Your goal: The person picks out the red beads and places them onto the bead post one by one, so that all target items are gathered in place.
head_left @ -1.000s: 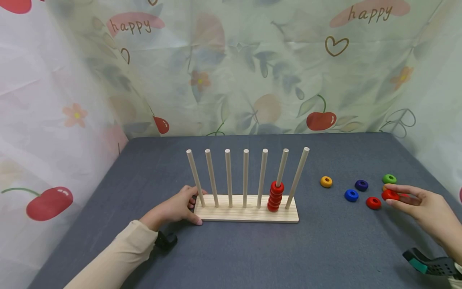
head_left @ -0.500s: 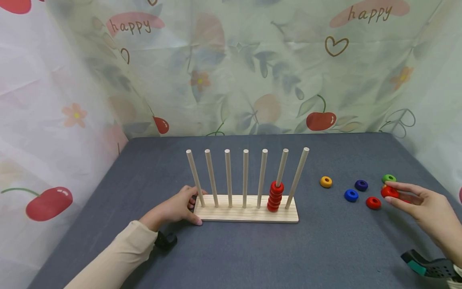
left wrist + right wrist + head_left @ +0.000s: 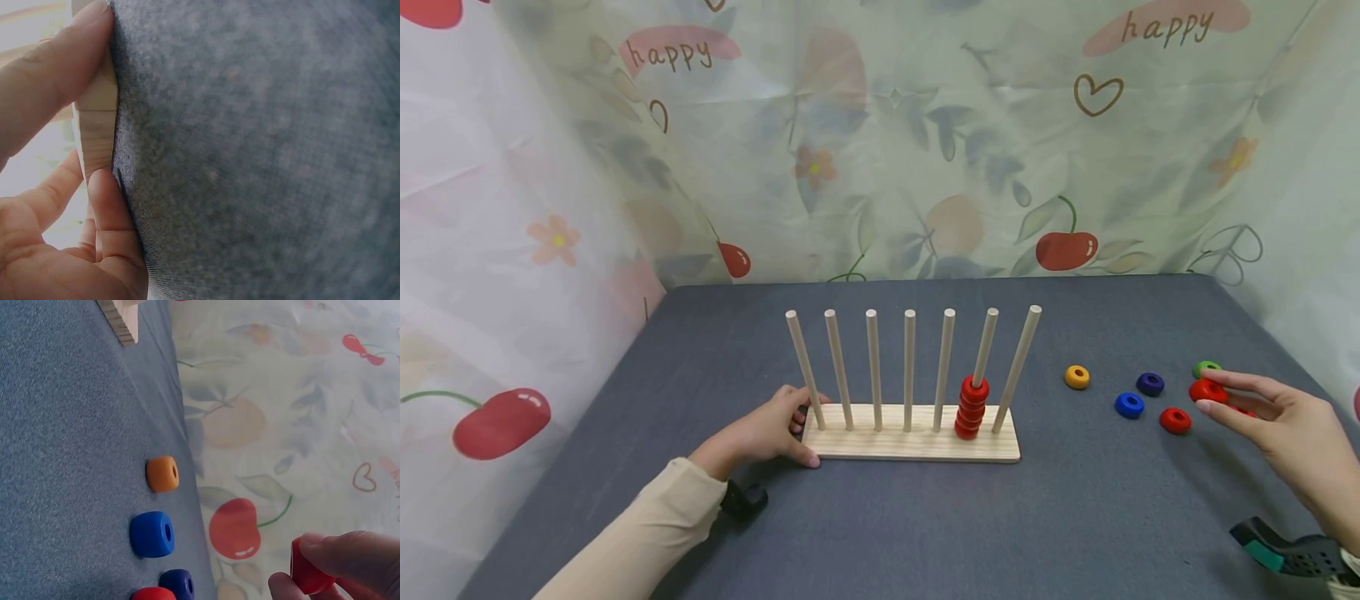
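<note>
In the head view, a wooden peg stand point(image 3: 887, 447) with a row of several upright pegs sits mid-table. Several red beads point(image 3: 971, 410) are stacked on its second peg from the right; the other pegs are bare. My left hand point(image 3: 766, 430) grips the stand's left end, thumb at the front edge and fingers round the back. The left wrist view shows thumb and fingers against the wooden end point(image 3: 99, 134). Over on the right, my right hand point(image 3: 1288, 429) pinches a red bead point(image 3: 1207, 391) between thumb and fingers, raised off the table in the right wrist view.
Loose beads lie right of the stand: yellow-orange point(image 3: 1077, 377), blue point(image 3: 1129, 406), dark purple point(image 3: 1150, 384), red point(image 3: 1175, 421) and green point(image 3: 1206, 367). More red shows partly hidden behind the right fingers. A patterned curtain point(image 3: 887, 167) hangs behind the grey table.
My right hand has risen slightly and shifted a little left with the red bead, which now covers a yellow-orange bead glimpsed behind it earlier. The left hand and stand stay put.
</note>
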Available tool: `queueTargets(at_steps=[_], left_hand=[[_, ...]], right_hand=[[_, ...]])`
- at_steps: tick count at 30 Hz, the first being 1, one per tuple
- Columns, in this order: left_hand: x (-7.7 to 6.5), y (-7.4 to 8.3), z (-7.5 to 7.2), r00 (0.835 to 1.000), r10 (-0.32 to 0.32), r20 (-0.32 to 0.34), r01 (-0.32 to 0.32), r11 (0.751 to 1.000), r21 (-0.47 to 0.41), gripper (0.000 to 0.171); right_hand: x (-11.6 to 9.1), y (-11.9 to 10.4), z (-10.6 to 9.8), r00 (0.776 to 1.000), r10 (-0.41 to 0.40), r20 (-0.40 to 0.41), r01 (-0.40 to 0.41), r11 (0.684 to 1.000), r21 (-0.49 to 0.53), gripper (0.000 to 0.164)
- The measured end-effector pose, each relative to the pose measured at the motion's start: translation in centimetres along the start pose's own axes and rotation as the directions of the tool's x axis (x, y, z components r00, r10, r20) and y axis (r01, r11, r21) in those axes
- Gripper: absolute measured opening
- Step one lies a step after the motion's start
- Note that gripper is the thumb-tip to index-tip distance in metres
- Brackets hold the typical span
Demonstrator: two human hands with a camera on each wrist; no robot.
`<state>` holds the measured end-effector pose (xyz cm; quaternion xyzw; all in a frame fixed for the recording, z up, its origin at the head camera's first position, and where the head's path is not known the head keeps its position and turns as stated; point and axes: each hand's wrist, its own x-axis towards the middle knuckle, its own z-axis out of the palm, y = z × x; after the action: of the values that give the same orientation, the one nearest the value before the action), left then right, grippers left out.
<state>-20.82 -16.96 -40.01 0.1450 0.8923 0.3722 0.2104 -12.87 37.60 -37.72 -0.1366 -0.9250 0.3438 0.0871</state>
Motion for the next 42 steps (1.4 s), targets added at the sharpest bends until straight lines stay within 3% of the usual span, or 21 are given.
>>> queueTargets(at_steps=[29, 42], left_hand=[[0.1, -0.1, 0.0, 1.0, 0.006, -0.001, -0.006, 1.0, 0.004, 0.079], [0.2, -0.2, 0.1, 1.0, -0.021, -0.014, 0.021, 1.0, 0.014, 0.077]], right_hand=[[-1.7, -3.3, -0.6, 0.992, -0.119, -0.047, 0.124, 0.982, 0.144, 0.048], [-2.1, -4.5, -0.4, 0.989, -0.133, -0.065, 0.138, 0.987, 0.086, 0.052]])
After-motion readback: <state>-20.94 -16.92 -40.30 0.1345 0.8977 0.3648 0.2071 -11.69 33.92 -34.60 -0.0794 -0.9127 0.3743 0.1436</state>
